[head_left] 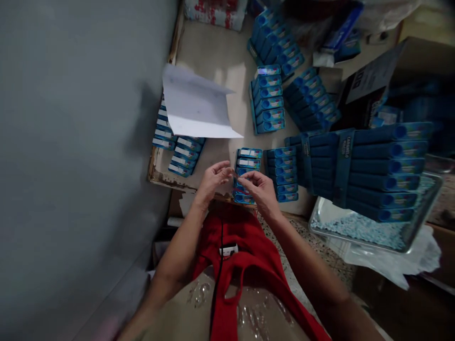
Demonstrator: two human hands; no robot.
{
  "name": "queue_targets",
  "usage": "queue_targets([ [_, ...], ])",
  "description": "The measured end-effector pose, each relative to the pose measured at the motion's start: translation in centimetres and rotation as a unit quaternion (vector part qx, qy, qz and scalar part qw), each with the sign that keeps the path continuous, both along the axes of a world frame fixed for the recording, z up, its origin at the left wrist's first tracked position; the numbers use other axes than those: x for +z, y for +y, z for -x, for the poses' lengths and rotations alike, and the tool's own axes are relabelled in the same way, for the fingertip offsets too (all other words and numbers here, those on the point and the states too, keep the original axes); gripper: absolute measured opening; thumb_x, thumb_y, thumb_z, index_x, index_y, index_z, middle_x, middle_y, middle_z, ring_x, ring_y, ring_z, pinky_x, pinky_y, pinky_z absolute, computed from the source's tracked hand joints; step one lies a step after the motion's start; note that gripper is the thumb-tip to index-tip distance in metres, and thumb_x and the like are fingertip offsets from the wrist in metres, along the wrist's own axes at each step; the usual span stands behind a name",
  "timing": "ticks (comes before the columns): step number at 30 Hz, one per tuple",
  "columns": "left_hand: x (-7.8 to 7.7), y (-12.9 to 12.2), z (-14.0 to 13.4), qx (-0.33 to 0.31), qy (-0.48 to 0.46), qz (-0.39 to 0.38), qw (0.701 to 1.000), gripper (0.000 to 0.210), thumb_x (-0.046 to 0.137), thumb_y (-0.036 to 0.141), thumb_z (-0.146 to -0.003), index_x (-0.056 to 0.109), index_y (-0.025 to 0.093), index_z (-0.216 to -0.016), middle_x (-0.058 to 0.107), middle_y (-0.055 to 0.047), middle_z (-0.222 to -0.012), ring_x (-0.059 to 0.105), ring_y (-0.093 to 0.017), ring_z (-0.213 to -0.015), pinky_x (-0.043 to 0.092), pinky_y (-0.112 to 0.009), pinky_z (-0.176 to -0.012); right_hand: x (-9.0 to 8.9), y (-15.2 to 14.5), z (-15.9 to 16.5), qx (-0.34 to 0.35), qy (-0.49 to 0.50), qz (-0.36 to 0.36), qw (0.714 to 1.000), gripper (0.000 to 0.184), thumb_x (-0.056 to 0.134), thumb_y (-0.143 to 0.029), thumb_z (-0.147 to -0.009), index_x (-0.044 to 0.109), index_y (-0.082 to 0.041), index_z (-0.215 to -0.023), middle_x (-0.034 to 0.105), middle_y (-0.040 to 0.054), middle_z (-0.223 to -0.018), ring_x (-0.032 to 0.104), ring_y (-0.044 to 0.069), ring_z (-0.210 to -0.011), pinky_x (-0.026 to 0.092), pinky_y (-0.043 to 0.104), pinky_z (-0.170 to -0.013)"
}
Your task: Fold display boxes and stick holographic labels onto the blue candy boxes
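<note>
Over a row of small blue boxes (248,163) at the table's near edge, my two hands meet. My left hand (216,180) has its fingers curled, its tips at a small thin thing too tiny to name. My right hand (260,188) pinches thumb and forefinger together beside it, at the same spot. White labels show on the top boxes of this row; my hands partly cover the lower ones. A white paper sheet (199,106) with a raised fold lies beyond my left hand, partly over more labelled blue boxes (185,154).
Blue boxes (282,173) stand right of my hands, with further rows (269,102) behind. A large banded stack (384,166) rises at right, above a metal tray (408,244) of pale blue pieces. A grey wall (78,118) borders the left; a cardboard box (423,59) stands far right.
</note>
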State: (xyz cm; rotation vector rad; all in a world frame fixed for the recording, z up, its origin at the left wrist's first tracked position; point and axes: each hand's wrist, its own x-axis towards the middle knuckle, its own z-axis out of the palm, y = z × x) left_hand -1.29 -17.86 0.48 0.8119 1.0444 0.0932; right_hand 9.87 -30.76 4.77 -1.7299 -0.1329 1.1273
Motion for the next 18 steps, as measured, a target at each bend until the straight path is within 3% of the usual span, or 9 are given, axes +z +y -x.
queue_targets([
  [3, -0.9, -1.1, -0.9, 0.007, 0.021, 0.015, 1.000, 0.058, 0.099, 0.055, -0.045, 0.074, 0.016, -0.080, 0.071, -0.003, -0.073, 0.059, -0.010, -0.064, 0.044, -0.022, -0.061, -0.7, -2.0, -0.2, -0.015, 0.022, 0.020, 0.999, 0.039, 0.084, -0.057, -0.068, 0.073, -0.022, -0.080, 0.062, -0.0030, -0.064, 0.050, 0.014, -0.056, 0.043, 0.028, -0.055],
  [5, -1.2, -1.8, -1.0, 0.005, 0.030, 0.004, 1.000, 0.052, 0.099, 0.051, -0.045, 0.073, 0.016, -0.073, 0.068, -0.001, -0.067, 0.056, -0.010, -0.060, 0.043, -0.022, -0.060, -1.6, -3.2, -0.4, -0.035, 0.002, 0.041, 0.999, 0.041, 0.084, -0.058, -0.069, 0.076, -0.020, -0.081, 0.068, -0.0001, -0.068, 0.056, 0.016, -0.061, 0.047, 0.030, -0.061],
  [12, -2.9, -4.3, -1.9, 0.069, 0.058, -0.085, 0.992, 0.037, 0.093, 0.044, -0.057, 0.075, 0.015, -0.071, 0.066, 0.000, -0.063, 0.055, -0.010, -0.058, 0.045, -0.024, -0.060, -5.7, -4.2, -1.4, -0.040, -0.147, 0.123, 0.981, 0.041, 0.073, -0.058, -0.079, 0.083, -0.018, -0.083, 0.080, 0.0076, -0.081, 0.069, 0.022, -0.072, 0.048, 0.031, -0.070],
  [18, -3.7, -4.5, -2.7, 0.123, 0.047, -0.084, 0.988, 0.037, 0.093, 0.044, -0.060, 0.073, 0.016, -0.075, 0.068, 0.000, -0.066, 0.058, -0.010, -0.060, 0.048, -0.023, -0.061, -6.8, -2.8, -2.5, 0.025, -0.251, 0.201, 0.946, 0.042, 0.067, -0.059, -0.086, 0.085, -0.021, -0.087, 0.078, 0.0048, -0.073, 0.066, 0.021, -0.066, 0.043, 0.030, -0.065],
])
